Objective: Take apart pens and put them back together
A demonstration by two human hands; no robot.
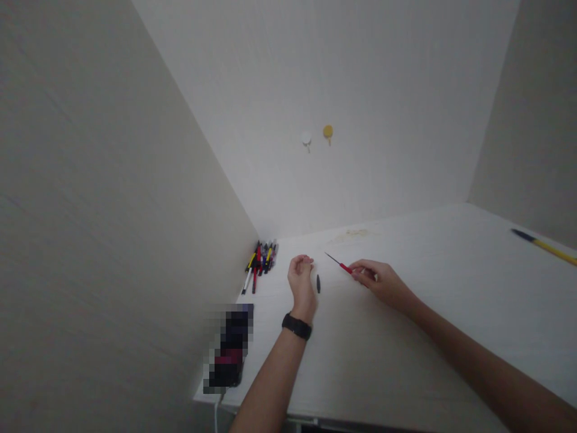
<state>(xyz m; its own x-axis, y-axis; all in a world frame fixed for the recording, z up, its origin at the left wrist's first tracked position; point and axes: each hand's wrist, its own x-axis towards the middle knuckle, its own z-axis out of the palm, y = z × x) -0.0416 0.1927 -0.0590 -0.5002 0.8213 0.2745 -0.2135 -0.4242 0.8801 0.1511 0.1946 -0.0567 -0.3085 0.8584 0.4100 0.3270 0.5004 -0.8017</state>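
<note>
My right hand (pixel 372 276) pinches a slim red pen (pixel 346 268), with a thin dark rod like a refill sticking out of its front toward the upper left. My left hand (pixel 301 273), with a black band (pixel 296 326) on its wrist, is raised to the left of the rod's tip and apart from it. Its fingers are curled in toward the thumb; whether something small is between them I cannot make out. Between the hands, close to my left wrist, a small dark tapered piece (pixel 318 284) like a pen tip lies on the white tabletop (pixel 378 361).
Several pens and markers (pixel 259 258) lie bunched in the back left corner. A pixelated phone-like object (pixel 232 346) with a white cable (pixel 216 415) is at the left edge. A yellow and dark pen (pixel 543 245) lies by the right wall. Two hooks (pixel 328 131) are on the back wall.
</note>
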